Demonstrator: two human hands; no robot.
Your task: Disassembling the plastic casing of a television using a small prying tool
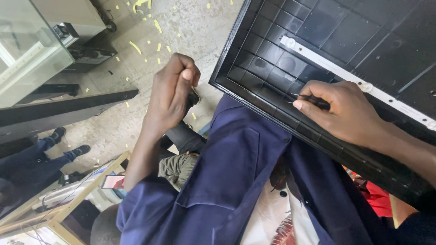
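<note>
Concrete floor (190, 31) is littered with yellow scraps. Tweezers (302, 96) are pinched by the right hand (338, 111) over the black panel (272, 50); the white strip (327, 61) could be scratched. A small dark object (193, 97) is clenched in the left hand (172, 90).

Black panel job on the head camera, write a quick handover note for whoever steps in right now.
Left hand: raised in a fist off the panel's edge, gripping a small dark object; what it is cannot be told.
Right hand: resting inside the black panel, pinching thin metal tweezers against its ribbed surface.
The panel lies tilted across the lap; a white strip runs along its inside.
Done or left: cannot be told from this view.
</note>
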